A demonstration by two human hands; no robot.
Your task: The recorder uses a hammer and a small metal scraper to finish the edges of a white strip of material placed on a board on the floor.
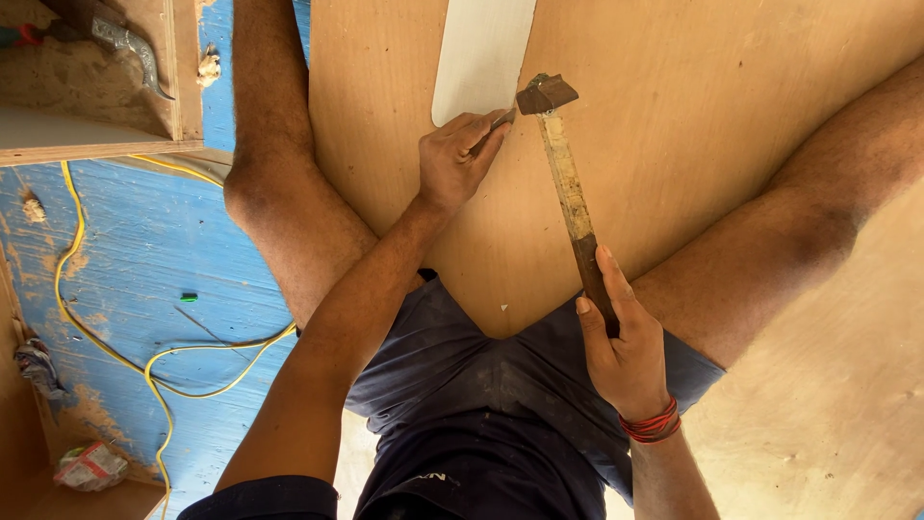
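- Bright, warm daylight throughout; no dim corners.
- Soft, even light on the plywood, no hard glare.
- Faint shadows under the left hand and beside the hammer.
- Darker shade between the legs, over the shorts.
- Sharp focus at centre: wood grain and hammer handle crisp.
- Slight wide-angle stretch toward the edges.
- Blue floor well lit, a little washed out.

A carpentry workshop: plywood sheets on a scuffed blue floor, hammer, yellow cable.
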